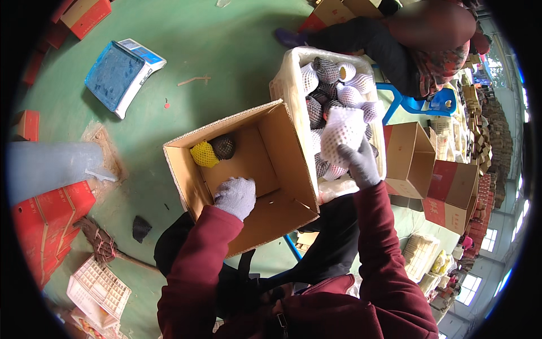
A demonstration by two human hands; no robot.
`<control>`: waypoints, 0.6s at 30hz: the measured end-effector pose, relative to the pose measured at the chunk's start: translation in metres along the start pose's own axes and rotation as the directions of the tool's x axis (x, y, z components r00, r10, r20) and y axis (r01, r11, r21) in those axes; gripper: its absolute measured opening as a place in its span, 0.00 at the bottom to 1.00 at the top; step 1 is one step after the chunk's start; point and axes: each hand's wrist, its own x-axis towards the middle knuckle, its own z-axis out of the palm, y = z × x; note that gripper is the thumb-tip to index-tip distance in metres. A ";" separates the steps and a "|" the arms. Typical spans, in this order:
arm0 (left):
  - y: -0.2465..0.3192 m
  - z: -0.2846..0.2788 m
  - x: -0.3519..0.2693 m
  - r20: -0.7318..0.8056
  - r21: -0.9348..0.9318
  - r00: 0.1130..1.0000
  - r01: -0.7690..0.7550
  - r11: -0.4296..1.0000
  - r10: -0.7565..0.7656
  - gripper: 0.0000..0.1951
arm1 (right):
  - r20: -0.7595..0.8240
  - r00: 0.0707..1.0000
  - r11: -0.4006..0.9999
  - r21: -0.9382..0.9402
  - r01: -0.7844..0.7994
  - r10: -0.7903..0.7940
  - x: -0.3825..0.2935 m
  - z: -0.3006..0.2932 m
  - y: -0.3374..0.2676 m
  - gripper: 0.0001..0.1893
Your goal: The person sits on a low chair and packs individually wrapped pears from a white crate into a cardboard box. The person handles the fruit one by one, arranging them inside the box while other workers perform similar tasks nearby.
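Observation:
My right hand (362, 163), in a grey knit glove, grips a fruit in a white foam net (341, 135) above a plastic-lined crate (382, 140). Fruits in white and dark grey foam nets (350, 95) fill that crate. In a pale glove, my left hand (235, 197) is inside an open cardboard box (264, 169); its fingers are curled downward, and whether they hold something is hidden. Near the box's far left corner, a yellow foam-netted fruit (204, 154) lies beside one in a dark net (223, 147).
A scale with a blue tray (115, 74) stands on the green floor. Red cartons (55, 212), a broom (99, 241) and a white plastic crate (99, 288) lie left. Open cartons (408, 161) stand right. Another person (423, 46) sits beyond the lined crate, near a blue stool (427, 104).

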 end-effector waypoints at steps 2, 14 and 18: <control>-0.001 0.004 -0.003 0.024 0.030 1.000 -0.005 1.000 0.004 0.13 | 0.244 0.969 0.989 -0.137 0.060 -0.025 -0.006 0.055 0.013 0.42; -0.013 -0.019 -0.023 0.025 -0.023 0.999 -0.041 0.999 0.041 0.13 | 0.052 0.999 0.313 -0.949 0.044 0.016 0.133 0.149 0.262 0.47; -0.010 -0.032 -0.015 0.166 -0.030 0.981 -0.093 0.995 0.096 0.15 | 0.146 0.987 0.263 -0.957 0.125 0.062 0.143 0.142 0.292 0.54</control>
